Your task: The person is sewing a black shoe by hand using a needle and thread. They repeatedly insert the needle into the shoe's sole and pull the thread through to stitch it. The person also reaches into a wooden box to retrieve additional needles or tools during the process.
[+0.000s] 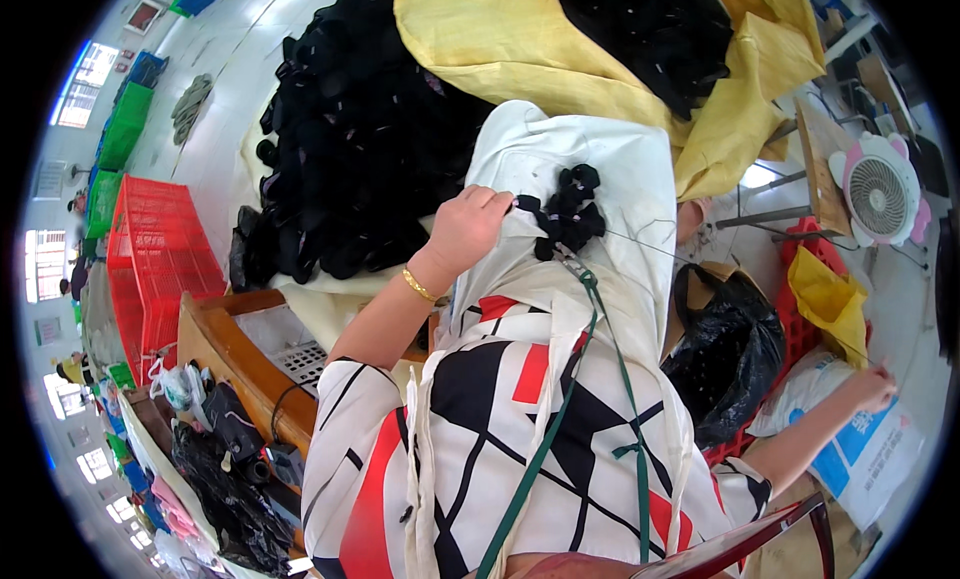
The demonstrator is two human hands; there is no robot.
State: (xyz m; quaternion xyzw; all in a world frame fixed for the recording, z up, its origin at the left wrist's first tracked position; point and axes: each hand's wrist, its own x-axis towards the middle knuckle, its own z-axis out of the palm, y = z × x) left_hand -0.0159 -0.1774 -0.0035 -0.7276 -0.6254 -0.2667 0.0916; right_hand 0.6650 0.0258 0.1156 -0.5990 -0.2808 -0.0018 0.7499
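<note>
My left hand (468,225), with a gold bangle at its wrist, is over the white cloth (625,169) on my lap. Its fingers pinch the end of a black fabric piece (528,204), part of a small bunch of rolled black pieces (575,214). Beside the bunch lie small metal snips (568,259), tied to a green cord (540,454) that hangs from my neck. A thin dark thread (645,245) runs off the bunch to the right. Far out to the right, my right hand (874,390) is closed above a white printed sack (850,444); what its fingers hold is too small to see.
A big heap of black pieces (375,139) lies ahead on the left. A yellow woven sack (520,54) holds more. Right: a black plastic bag (735,344), a red crate (735,447) and a fan (880,189). Left: a wooden drawer table (225,364) and red baskets (165,254).
</note>
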